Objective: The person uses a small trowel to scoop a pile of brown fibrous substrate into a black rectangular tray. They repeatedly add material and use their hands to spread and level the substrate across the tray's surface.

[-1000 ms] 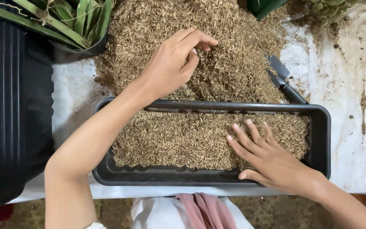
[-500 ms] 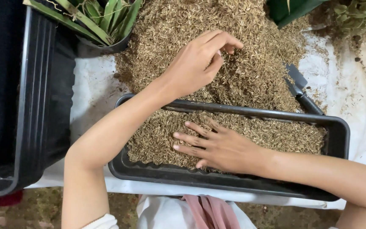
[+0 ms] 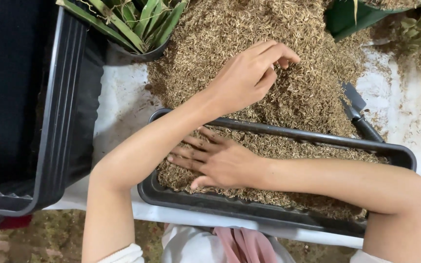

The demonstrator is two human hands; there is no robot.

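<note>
Brown husk mix point(image 3: 288, 151) is filling the long black tray point(image 3: 278, 131) on the white-covered table point(image 3: 123, 112). The right hand point(image 3: 220, 160) is lying flat on it, fingers spread, gripping nothing. The left hand point(image 3: 249, 73) is resting curled (half closed, holding nothing visible) on the loose heap point(image 3: 239, 29) behind, near a black trowel point(image 3: 359, 114).

Potted spiky plant point(image 3: 137, 24), black crate point(image 3: 59, 107), trowel point(image 3: 359, 114)
</note>
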